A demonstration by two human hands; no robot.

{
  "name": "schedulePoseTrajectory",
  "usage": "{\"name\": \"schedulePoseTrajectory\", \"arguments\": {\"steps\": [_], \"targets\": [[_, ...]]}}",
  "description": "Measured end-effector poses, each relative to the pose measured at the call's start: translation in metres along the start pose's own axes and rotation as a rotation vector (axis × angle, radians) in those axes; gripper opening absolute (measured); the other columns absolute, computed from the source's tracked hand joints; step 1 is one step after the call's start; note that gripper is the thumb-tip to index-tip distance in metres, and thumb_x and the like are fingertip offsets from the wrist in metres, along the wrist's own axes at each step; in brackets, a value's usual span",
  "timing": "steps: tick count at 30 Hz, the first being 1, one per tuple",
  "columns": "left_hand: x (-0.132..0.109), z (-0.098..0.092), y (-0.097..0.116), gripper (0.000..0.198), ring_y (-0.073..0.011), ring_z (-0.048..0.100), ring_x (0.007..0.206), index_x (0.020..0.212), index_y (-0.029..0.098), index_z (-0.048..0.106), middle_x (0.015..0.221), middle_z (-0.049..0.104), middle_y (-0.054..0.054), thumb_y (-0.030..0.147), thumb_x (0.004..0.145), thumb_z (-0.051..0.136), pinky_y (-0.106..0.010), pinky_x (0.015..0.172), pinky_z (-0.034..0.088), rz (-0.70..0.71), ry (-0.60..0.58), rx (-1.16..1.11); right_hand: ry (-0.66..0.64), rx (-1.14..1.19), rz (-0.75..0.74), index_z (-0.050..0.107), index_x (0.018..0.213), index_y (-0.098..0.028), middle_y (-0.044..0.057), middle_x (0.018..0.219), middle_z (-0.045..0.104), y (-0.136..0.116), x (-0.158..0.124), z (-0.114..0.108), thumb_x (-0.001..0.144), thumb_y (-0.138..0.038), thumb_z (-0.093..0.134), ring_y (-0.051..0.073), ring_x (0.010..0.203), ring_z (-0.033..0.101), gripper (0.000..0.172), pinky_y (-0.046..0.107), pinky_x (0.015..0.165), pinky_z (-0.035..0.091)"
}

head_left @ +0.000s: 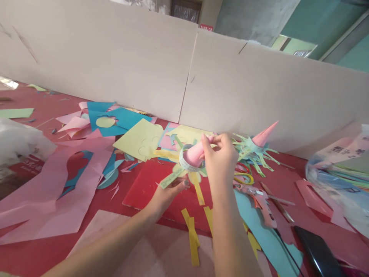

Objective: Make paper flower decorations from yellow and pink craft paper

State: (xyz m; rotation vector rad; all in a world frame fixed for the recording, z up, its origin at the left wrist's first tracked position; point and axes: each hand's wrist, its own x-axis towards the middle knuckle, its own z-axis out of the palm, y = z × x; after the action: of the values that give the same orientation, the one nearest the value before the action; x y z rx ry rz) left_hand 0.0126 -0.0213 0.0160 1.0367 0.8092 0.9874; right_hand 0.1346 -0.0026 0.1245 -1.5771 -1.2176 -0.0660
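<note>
In the head view my right hand [220,152] pinches a pink paper cone [193,155] near its narrow end. The cone's wide end sits against a pale green paper ring [184,161], which has green and yellow paper strips sticking out around it. My left hand [173,190] grips the ring's underside, fingers partly hidden beneath it. A yellow strip [197,188] hangs down from the ring. Below, loose yellow strips [192,238] lie across a red board [141,188]. A similar piece with a pink cone [264,134] and green strips stands at the right.
Right of my arm lie red and yellow-handled scissors [243,177], a pink glue gun [262,204] with its cord, and a black phone-like object [318,250]. Plastic bags stand at both sides. Pink paper [72,207] and blue paper [129,121] cover the left; a white panel [115,61] rises behind.
</note>
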Motion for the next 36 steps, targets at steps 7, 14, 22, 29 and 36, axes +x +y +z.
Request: {"name": "schedulePoseTrajectory", "arguments": {"steps": [7,14,22,29,36], "targets": [[-0.003,-0.002,0.001,0.023,-0.0184,0.060,0.081,0.078,0.019,0.064,0.080,0.065,-0.003,0.040,0.079,0.055,-0.032,0.082,0.048,0.077,0.015,-0.046,-0.058,-0.022,-0.032,0.041,0.067,-0.023,-0.002,0.060,0.062,-0.013,-0.010,0.005,0.078,-0.037,0.056,0.014,0.050,0.056,0.024,0.026,0.055,0.041],[0.000,-0.003,0.004,0.027,-0.0165,0.060,0.072,0.082,0.013,0.064,0.073,0.065,-0.004,0.039,0.074,0.063,-0.032,0.078,0.049,0.008,0.093,-0.056,-0.258,0.190,0.052,0.049,0.076,-0.021,0.001,0.080,0.065,-0.013,-0.008,0.003,0.076,-0.043,0.057,0.010,0.048,0.055,0.023,0.024,0.051,0.042],[0.001,-0.004,0.002,0.025,-0.0143,0.058,0.070,0.077,0.014,0.063,0.071,0.062,-0.003,0.037,0.072,0.066,-0.028,0.073,0.047,0.011,0.077,-0.071,-0.630,0.387,0.126,0.063,0.091,-0.021,-0.003,0.063,0.055,0.008,0.006,-0.010,0.076,-0.045,0.056,0.009,0.047,0.049,0.029,0.022,0.046,0.043],[0.002,-0.005,-0.001,0.023,-0.0156,0.059,0.072,0.079,0.014,0.063,0.073,0.063,-0.004,0.036,0.073,0.065,-0.029,0.075,0.047,0.027,0.052,-0.089,-0.657,0.467,0.160,0.060,0.085,-0.020,-0.003,0.067,0.055,0.020,0.013,-0.016,0.073,-0.046,0.060,0.009,0.050,0.051,0.028,0.022,0.046,0.045],[-0.001,0.000,0.010,0.026,-0.0148,0.056,0.061,0.061,0.017,0.060,0.061,0.059,-0.002,0.040,0.073,0.062,-0.028,0.065,0.048,0.000,0.071,0.018,-0.624,0.436,0.133,0.058,0.080,-0.020,-0.003,0.063,0.054,0.016,0.009,-0.012,0.076,-0.047,0.056,0.010,0.049,0.051,0.027,0.023,0.047,0.047]]}}
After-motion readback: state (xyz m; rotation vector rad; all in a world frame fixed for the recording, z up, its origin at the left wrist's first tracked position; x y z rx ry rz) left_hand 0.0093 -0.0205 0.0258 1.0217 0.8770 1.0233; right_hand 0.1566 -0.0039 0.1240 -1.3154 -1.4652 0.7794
